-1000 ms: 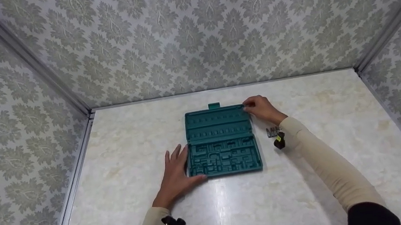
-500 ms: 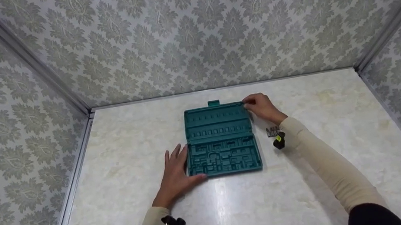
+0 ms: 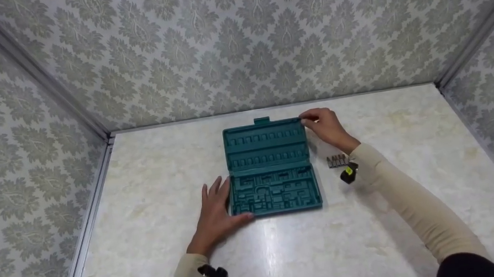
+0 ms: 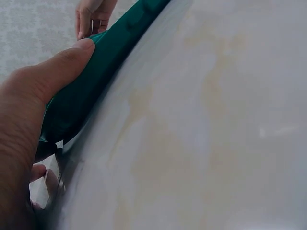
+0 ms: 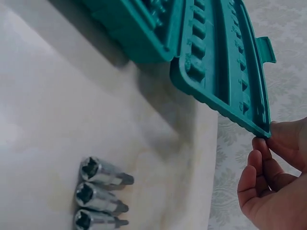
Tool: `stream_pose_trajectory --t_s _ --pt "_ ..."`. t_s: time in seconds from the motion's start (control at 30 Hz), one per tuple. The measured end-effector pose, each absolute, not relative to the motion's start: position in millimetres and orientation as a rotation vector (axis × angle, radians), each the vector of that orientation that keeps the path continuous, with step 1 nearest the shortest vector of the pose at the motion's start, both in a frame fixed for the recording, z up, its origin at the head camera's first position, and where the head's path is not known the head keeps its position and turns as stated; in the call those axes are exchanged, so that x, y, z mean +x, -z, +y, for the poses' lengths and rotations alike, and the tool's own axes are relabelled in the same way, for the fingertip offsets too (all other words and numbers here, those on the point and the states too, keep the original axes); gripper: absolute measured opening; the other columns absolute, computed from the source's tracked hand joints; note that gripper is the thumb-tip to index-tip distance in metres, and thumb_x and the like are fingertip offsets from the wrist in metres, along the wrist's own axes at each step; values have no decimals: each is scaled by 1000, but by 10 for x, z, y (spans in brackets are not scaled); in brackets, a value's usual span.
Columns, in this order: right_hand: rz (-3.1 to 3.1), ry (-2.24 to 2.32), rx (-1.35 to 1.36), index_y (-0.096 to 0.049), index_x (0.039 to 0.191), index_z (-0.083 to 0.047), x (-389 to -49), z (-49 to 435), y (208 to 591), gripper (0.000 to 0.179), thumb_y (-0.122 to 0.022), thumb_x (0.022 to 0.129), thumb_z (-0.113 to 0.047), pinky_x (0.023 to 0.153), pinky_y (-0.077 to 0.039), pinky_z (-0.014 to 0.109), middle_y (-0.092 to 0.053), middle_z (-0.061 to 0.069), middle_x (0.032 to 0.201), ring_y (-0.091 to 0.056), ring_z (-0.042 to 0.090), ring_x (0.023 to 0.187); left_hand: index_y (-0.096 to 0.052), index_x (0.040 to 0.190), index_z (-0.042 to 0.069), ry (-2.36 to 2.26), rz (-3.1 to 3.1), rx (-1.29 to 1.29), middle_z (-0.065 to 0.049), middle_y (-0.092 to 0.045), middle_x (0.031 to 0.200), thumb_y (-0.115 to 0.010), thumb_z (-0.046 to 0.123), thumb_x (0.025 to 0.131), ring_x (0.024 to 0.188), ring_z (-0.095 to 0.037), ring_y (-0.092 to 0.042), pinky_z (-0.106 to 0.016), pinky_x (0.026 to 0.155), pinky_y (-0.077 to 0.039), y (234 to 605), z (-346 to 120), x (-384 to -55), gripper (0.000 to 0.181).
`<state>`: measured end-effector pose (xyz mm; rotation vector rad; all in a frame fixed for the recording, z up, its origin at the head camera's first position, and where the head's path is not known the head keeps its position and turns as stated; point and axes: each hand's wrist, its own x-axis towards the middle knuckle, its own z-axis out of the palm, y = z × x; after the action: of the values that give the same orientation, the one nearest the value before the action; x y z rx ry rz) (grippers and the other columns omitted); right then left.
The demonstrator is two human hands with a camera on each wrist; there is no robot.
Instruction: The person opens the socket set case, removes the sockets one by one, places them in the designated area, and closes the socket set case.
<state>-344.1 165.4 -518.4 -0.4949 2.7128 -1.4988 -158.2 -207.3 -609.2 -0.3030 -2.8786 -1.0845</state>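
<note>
A green plastic socket-set case (image 3: 275,193) lies opened out, its moulded slots bare. Its lid (image 3: 266,148) tilts up from the hinge, with a latch tab (image 3: 261,120) at the far edge. My right hand (image 3: 326,125) pinches the lid's far right corner between thumb and index finger; the right wrist view shows that corner above the table. My left hand (image 3: 214,215) spans the base's near left corner, fingers extended along the side. Its thumb (image 4: 72,60) rests on the front edge. Several silver bit sockets (image 3: 337,161) stand in rows right of the case, near my right wrist.
The pale marbled table (image 3: 149,167) surrounds the case. Patterned walls (image 3: 237,43) rise behind it and on both sides. A small black wrist camera (image 3: 214,274) sits on my left sleeve, another (image 3: 349,173) on my right.
My right hand has moved up and slightly away, raising the lid's far edge so it tilts more toward me. The base, my left hand and the sockets have stayed in place.
</note>
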Motion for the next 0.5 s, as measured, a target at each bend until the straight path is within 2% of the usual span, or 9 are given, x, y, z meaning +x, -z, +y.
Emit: stream_pose_trajectory --t_s 0.1,0.33,0.5 --pt "2716 1541 -507 -76 134 1 -3394 1664 5131 28 -62 113 -11 100 -54 48 -75 19 130 -67 32 117 -31 176 28 1100 -2882 -285 -12 -29 180 -84 85 72 169 -35 -15 -57 137 1 6095 -2070 -1578 130" --pt "2709 1615 -538 -78 132 -4 -3246 1712 5039 26 -65 113 -18 95 -54 41 -76 14 126 -67 26 112 -32 176 22 1056 -2885 -320 -16 -30 179 -85 81 75 169 -37 -19 -57 137 2 6092 -2064 -1586 129" --pt "2711 1655 -559 -79 127 -6 -3157 1715 4982 26 -67 113 -24 96 -54 40 -77 10 120 -67 22 109 -30 177 27 1082 -2893 -296 -12 -29 180 -85 83 74 169 -33 -18 -54 137 4 6085 -2062 -1588 129"
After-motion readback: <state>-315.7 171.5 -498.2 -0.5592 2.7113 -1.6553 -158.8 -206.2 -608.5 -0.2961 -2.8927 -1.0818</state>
